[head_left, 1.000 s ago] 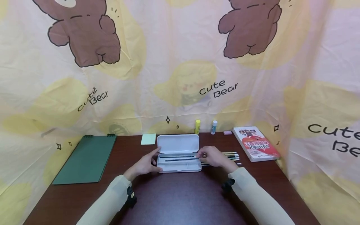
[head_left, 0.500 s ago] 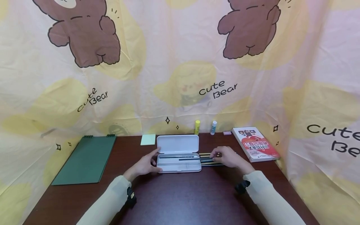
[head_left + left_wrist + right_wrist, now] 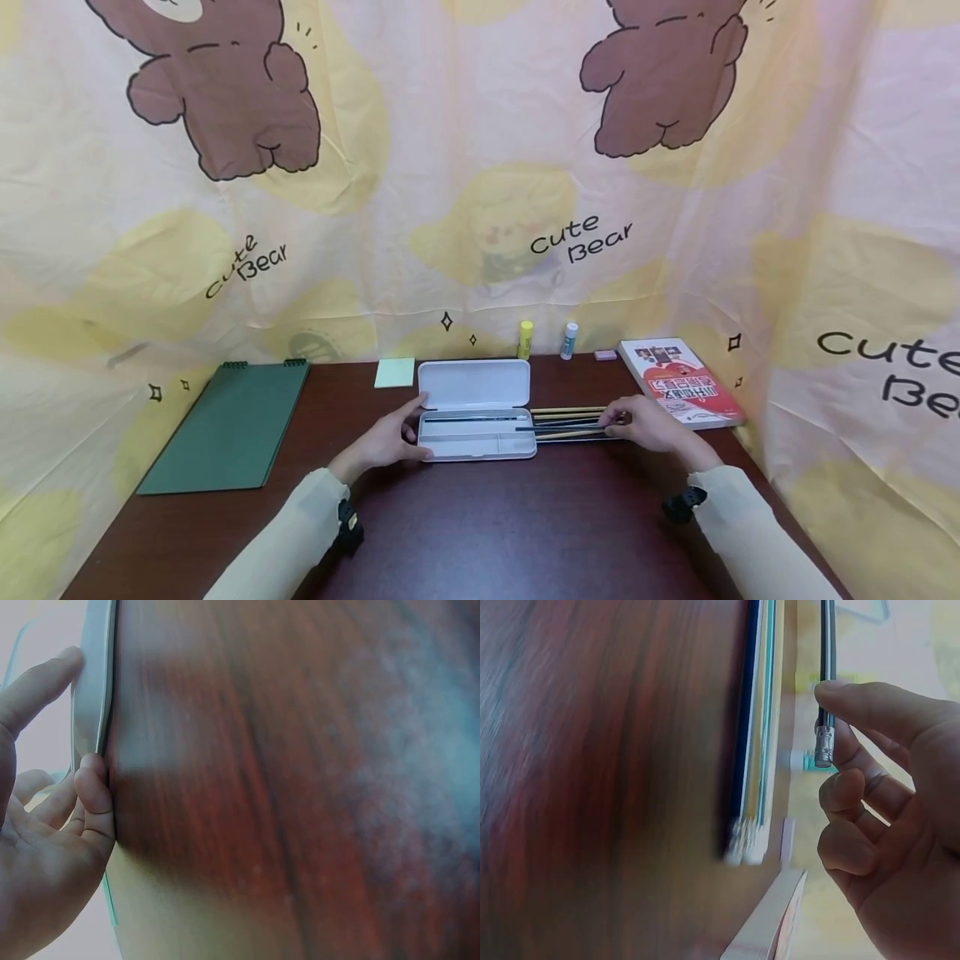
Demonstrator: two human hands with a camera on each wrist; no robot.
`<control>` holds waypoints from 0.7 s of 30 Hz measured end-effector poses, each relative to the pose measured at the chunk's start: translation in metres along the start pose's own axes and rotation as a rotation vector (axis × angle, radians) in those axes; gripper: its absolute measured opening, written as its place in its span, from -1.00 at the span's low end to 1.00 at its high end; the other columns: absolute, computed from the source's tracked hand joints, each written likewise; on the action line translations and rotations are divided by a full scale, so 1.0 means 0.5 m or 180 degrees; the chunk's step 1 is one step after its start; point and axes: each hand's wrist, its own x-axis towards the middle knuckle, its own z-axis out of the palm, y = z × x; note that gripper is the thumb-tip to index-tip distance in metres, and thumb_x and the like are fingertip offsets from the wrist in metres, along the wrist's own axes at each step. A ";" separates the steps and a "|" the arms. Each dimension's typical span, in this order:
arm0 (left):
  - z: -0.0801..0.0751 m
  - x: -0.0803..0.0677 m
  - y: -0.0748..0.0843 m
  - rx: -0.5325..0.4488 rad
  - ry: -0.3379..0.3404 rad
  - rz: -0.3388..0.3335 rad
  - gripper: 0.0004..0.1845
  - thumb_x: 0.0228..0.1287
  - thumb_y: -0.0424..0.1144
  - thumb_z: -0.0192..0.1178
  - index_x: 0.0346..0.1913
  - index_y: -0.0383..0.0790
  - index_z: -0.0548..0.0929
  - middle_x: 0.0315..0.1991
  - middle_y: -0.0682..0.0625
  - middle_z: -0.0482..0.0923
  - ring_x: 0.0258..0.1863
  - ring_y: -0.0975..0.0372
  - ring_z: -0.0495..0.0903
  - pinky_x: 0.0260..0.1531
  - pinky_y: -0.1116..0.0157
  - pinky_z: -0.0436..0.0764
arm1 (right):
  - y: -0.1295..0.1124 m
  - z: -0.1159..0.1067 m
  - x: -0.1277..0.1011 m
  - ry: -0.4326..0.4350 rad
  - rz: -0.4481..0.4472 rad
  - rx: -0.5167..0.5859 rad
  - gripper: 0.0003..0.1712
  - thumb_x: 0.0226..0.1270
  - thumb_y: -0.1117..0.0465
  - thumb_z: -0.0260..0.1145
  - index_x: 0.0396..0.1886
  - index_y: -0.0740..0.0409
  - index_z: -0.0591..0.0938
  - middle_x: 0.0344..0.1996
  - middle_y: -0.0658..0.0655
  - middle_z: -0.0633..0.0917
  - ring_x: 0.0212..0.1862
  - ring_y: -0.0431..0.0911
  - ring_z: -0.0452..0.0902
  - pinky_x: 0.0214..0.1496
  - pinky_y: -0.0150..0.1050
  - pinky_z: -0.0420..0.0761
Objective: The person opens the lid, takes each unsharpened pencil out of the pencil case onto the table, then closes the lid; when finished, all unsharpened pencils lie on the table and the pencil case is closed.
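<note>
An open white pencil case [image 3: 459,447] lies on the table with its lid raised at the back. My left hand [image 3: 384,437] grips its left end, thumb at the front corner and a finger near the hinge; the left wrist view shows the thumb and fingers against the case [image 3: 93,682]. Between thumb and fingers, my right hand [image 3: 647,423] pinches a dark pencil [image 3: 828,652] close to its metal-banded eraser end. The pencil's other end overlaps the case's right side in the head view. One pencil [image 3: 472,419] lies in the rear compartment.
Several pencils [image 3: 570,410] lie side by side right of the case. Behind stand a yellow glue stick [image 3: 526,340] and a blue-white one [image 3: 569,342], near a pink eraser [image 3: 605,355]. A book [image 3: 686,379] is at right; sticky notes [image 3: 394,372] and a green sketchpad [image 3: 232,425] are left.
My right hand has moved right, drawing the dark pencil from over the case toward the pencils beside it. My left hand has stayed on the case.
</note>
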 end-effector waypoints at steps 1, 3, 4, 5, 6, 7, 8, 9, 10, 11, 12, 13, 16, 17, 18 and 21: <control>0.000 0.000 0.000 0.0003 -0.0003 -0.0013 0.17 -0.04 -0.09 0.59 0.59 0.13 0.07 0.28 -0.07 0.48 -0.28 0.22 0.47 -0.37 0.33 0.51 | 0.007 -0.002 -0.004 -0.0004 0.0028 0.0018 -0.85 0.32 0.18 0.40 -0.13 -0.04 0.75 -0.20 -0.08 0.73 -0.16 -0.12 0.51 -0.08 -0.18 0.51; -0.001 0.000 0.001 -0.0006 -0.0003 -0.0034 0.17 -0.04 -0.09 0.59 0.59 0.15 0.07 0.27 -0.07 0.48 -0.28 0.22 0.47 -0.37 0.32 0.52 | 0.022 -0.004 -0.012 0.0007 0.0091 0.0029 -0.85 0.32 0.19 0.40 -0.13 -0.04 0.75 -0.19 -0.07 0.73 -0.15 -0.11 0.51 -0.09 -0.18 0.50; -0.001 -0.001 0.001 -0.0012 -0.0002 -0.0040 0.17 -0.05 -0.09 0.59 0.59 0.15 0.08 0.27 -0.07 0.48 -0.28 0.21 0.48 -0.37 0.32 0.52 | 0.028 -0.005 -0.016 0.0006 0.0123 0.0039 -0.85 0.31 0.18 0.40 -0.14 -0.04 0.75 -0.19 -0.06 0.73 -0.15 -0.10 0.51 -0.08 -0.17 0.51; -0.001 -0.001 0.001 -0.0016 -0.0003 -0.0044 0.17 -0.05 -0.09 0.59 0.59 0.15 0.08 0.27 -0.07 0.48 -0.28 0.21 0.48 -0.37 0.31 0.53 | 0.036 -0.005 -0.019 0.0008 0.0161 0.0043 -0.85 0.31 0.19 0.40 -0.14 -0.04 0.75 -0.18 -0.06 0.73 -0.14 -0.10 0.51 -0.07 -0.16 0.51; -0.001 -0.001 0.001 -0.0017 -0.0004 -0.0046 0.17 -0.05 -0.09 0.59 0.59 0.15 0.08 0.27 -0.07 0.48 -0.29 0.21 0.48 -0.37 0.31 0.53 | 0.042 -0.006 -0.022 0.0010 0.0188 0.0055 -0.86 0.31 0.19 0.40 -0.15 -0.04 0.76 -0.18 -0.05 0.73 -0.14 -0.09 0.51 -0.06 -0.15 0.51; -0.001 -0.002 0.001 -0.0015 -0.0008 -0.0053 0.16 -0.05 -0.09 0.59 0.59 0.16 0.08 0.27 -0.07 0.48 -0.29 0.21 0.48 -0.36 0.31 0.53 | 0.048 -0.006 -0.026 0.0006 0.0219 0.0067 -0.86 0.30 0.20 0.41 -0.16 -0.05 0.76 -0.17 -0.04 0.74 -0.13 -0.08 0.52 -0.03 -0.12 0.53; -0.001 -0.002 0.001 -0.0017 -0.0007 -0.0048 0.17 -0.05 -0.09 0.59 0.59 0.16 0.08 0.27 -0.07 0.48 -0.28 0.21 0.48 -0.36 0.30 0.53 | 0.053 -0.007 -0.029 0.0005 0.0244 0.0080 -0.87 0.30 0.20 0.41 -0.17 -0.05 0.76 -0.16 -0.04 0.74 -0.12 -0.08 0.52 0.00 -0.10 0.53; -0.001 -0.002 0.001 -0.0015 -0.0005 -0.0041 0.17 -0.05 -0.09 0.59 0.59 0.15 0.08 0.27 -0.07 0.48 -0.28 0.21 0.48 -0.36 0.30 0.53 | 0.057 -0.007 -0.032 0.0001 0.0261 0.0093 -0.87 0.29 0.20 0.41 -0.18 -0.05 0.76 -0.16 -0.04 0.74 -0.11 -0.08 0.52 0.02 -0.08 0.54; -0.001 -0.002 0.000 -0.0013 -0.0004 -0.0036 0.17 -0.05 -0.09 0.60 0.59 0.15 0.08 0.26 -0.07 0.49 -0.28 0.21 0.48 -0.36 0.31 0.53 | 0.061 -0.007 -0.035 -0.0017 0.0273 0.0120 -0.87 0.29 0.20 0.41 -0.18 -0.05 0.76 -0.16 -0.03 0.75 -0.10 -0.08 0.53 0.03 -0.06 0.54; 0.000 -0.002 0.000 -0.0010 -0.0002 -0.0033 0.17 -0.05 -0.08 0.60 0.59 0.15 0.08 0.26 -0.07 0.49 -0.28 0.21 0.48 -0.35 0.31 0.53 | 0.066 -0.006 -0.038 -0.0034 0.0274 0.0132 -0.87 0.29 0.20 0.41 -0.18 -0.05 0.77 -0.16 -0.02 0.75 -0.11 -0.08 0.53 0.03 -0.04 0.54; 0.000 -0.002 0.000 -0.0001 -0.0002 -0.0031 0.17 -0.05 -0.08 0.60 0.59 0.15 0.08 0.26 -0.06 0.49 -0.27 0.21 0.48 -0.35 0.31 0.52 | 0.069 -0.006 -0.040 -0.0045 0.0304 0.0145 -0.87 0.29 0.20 0.41 -0.19 -0.06 0.77 -0.15 -0.03 0.76 -0.11 -0.08 0.53 0.04 -0.03 0.54; 0.000 -0.001 -0.001 0.0004 -0.0005 -0.0030 0.17 -0.05 -0.08 0.60 0.59 0.15 0.08 0.26 -0.06 0.49 -0.27 0.21 0.48 -0.34 0.31 0.52 | 0.072 -0.004 -0.042 -0.0059 0.0344 0.0152 -0.87 0.28 0.20 0.42 -0.19 -0.08 0.77 -0.15 -0.03 0.76 -0.10 -0.08 0.53 0.06 -0.02 0.54; -0.001 -0.001 -0.001 0.0004 -0.0010 -0.0033 0.16 -0.05 -0.08 0.60 0.59 0.15 0.09 0.26 -0.06 0.49 -0.27 0.21 0.48 -0.35 0.31 0.52 | 0.079 0.001 -0.043 -0.0093 0.0385 0.0124 -0.87 0.28 0.20 0.42 -0.21 -0.12 0.78 -0.15 -0.05 0.76 -0.10 -0.09 0.54 0.09 0.01 0.53; -0.001 -0.001 -0.001 0.0006 -0.0013 -0.0035 0.16 -0.05 -0.08 0.59 0.59 0.16 0.08 0.26 -0.06 0.49 -0.27 0.21 0.48 -0.35 0.32 0.52 | 0.080 0.002 -0.042 -0.0095 0.0387 0.0104 -0.87 0.28 0.20 0.41 -0.22 -0.12 0.78 -0.16 -0.05 0.76 -0.10 -0.09 0.54 0.09 0.02 0.53; -0.002 -0.001 -0.001 0.0005 -0.0017 -0.0034 0.16 -0.05 -0.08 0.59 0.59 0.16 0.08 0.27 -0.06 0.49 -0.27 0.21 0.48 -0.36 0.32 0.52 | 0.080 0.004 -0.041 -0.0080 0.0400 0.0092 -0.88 0.28 0.21 0.42 -0.23 -0.12 0.78 -0.16 -0.06 0.76 -0.10 -0.09 0.54 0.11 0.04 0.53; -0.002 0.000 0.000 -0.0012 -0.0021 -0.0041 0.16 -0.05 -0.08 0.59 0.59 0.17 0.08 0.27 -0.05 0.49 -0.28 0.21 0.48 -0.37 0.32 0.53 | 0.079 0.008 -0.037 -0.0047 0.0356 0.0048 -0.88 0.27 0.22 0.42 -0.23 -0.08 0.78 -0.16 -0.04 0.76 -0.10 -0.08 0.56 0.12 0.11 0.53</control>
